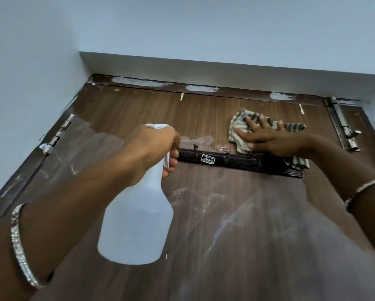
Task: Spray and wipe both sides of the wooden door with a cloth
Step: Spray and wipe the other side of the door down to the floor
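Observation:
The brown wooden door (pixel 204 213) fills the view, seen from below up to its top edge. My left hand (pixel 156 148) grips the neck and trigger of a white translucent spray bottle (pixel 136 222), its nozzle aimed at the upper door. My right hand (pixel 267 137) lies flat with spread fingers, pressing a striped grey-and-white cloth (pixel 240 129) against the door near its top right. A wet patch shines on the wood between the two hands.
A dark door closer (pixel 236 161) with a small label is mounted across the door just under the cloth. A metal bolt latch (pixel 342 127) sits at the top right, hinges (pixel 60 133) at the left. Pale blue walls surround the paint-smeared frame.

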Demonstrator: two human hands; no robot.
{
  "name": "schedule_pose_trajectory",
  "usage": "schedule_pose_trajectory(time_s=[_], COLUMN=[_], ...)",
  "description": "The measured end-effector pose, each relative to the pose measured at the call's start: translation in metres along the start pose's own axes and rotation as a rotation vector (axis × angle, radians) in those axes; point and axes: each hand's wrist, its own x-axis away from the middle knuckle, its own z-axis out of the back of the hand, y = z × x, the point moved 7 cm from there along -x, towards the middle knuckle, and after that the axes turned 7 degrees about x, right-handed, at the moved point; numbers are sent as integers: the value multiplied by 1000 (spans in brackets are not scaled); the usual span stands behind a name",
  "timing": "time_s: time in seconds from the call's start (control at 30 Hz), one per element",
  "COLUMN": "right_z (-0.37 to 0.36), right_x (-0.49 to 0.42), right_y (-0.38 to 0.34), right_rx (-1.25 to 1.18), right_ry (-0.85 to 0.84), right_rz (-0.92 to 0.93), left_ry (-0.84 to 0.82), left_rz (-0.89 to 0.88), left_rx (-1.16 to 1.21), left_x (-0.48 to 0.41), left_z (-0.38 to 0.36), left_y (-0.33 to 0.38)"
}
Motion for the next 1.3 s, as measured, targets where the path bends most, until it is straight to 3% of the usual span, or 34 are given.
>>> schedule_pose_trajectory(time_s=[0.27, 0.4, 0.6, 0.77, 1.03, 1.3], right_z=[15, 13, 4, 16, 29, 12], right_x=[-95, -68, 2, -24, -117, -55], right_y=[-149, -109, -25, -59, -181, -113], right_rx=[134, 82, -260, -235, -73, -251], right_ry=[-42, -44, -62, -14, -61, -34], right_rz=[256, 249, 43, 17, 222, 155], left_ry=[-3, -36, -32, -68, -91, -90], left_rz=[-8, 2, -46, -35, -1, -33], left_rx=[8, 46, 18, 19, 61, 60], left_x=[-2, -6, -14, -16, -19, -22], left_z=[29, 36, 59, 67, 81, 112], left_y=[-9, -13, -17, -23, -34, -38])
